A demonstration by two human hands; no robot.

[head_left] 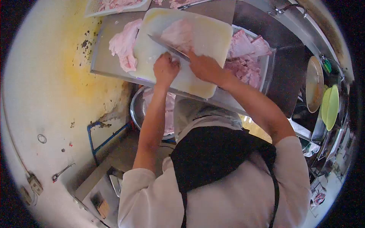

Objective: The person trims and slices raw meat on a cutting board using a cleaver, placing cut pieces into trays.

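My right hand (pixel 205 68) grips a knife (pixel 167 46), its blade pointing to the upper left over the white cutting board (pixel 205 85). Just beyond the blade, a flat pale pink piece of raw meat (pixel 176 33) lies on the board. My left hand (pixel 166 69) is closed over the board, left of the knife; what its curled fingers hold, if anything, is hidden. A larger piece of raw meat or skin (pixel 126 43) rests across the board's left edge and the metal counter.
A white basket (pixel 265 68) of raw meat sits in the sink (pixel 283 78) at right. Below the counter stands a metal bowl (pixel 135 110) with more meat. Another white tray (pixel 142 7) is at top left, near the stained wall (pixel 57 95). Green basins (pixel 330 108) are at far right.
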